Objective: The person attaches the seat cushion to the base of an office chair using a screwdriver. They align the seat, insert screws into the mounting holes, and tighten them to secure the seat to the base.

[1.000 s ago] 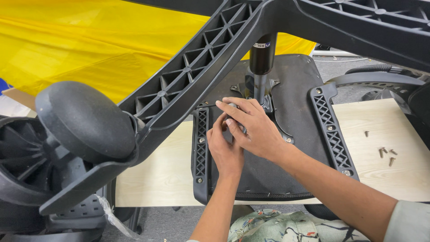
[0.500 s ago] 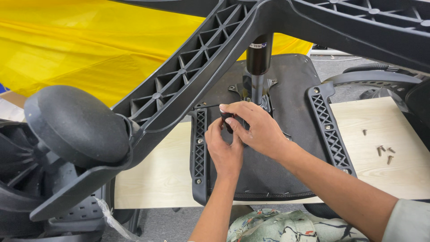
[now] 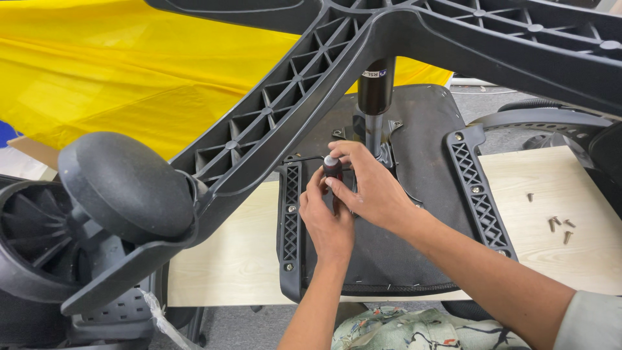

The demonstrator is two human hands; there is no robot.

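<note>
- Hands meet over the underside of an upturned office chair seat point(image 3: 414, 220), which lies on a pale wooden table point(image 3: 557, 259).
- The left hand point(image 3: 327, 223) and the right hand point(image 3: 369, 188) are both closed around a small dark cylindrical tool handle with a white cap point(image 3: 332, 166); the grip of each hand pinches it with fingertips, holding it upright.
- The handle stands on the seat's underside, just left of the chair's central metal column point(image 3: 374, 123), near the seat's left mounting bracket point(image 3: 290, 220).
- A matching lattice bracket point(image 3: 479, 194) runs down the seat's right side, with screw heads showing along it.
- The chair's black star base point(image 3: 272, 116) stretches across the top of the view, and one leg ends in a round castor point(image 3: 126, 188) at the left, close to the camera.
- Loose screws point(image 3: 557, 223) lie scattered on the bare table to the right of the seat, well apart from the hands; they sit in no container.
- Yellow cloth point(image 3: 116, 78) fills the background behind the base.
</note>
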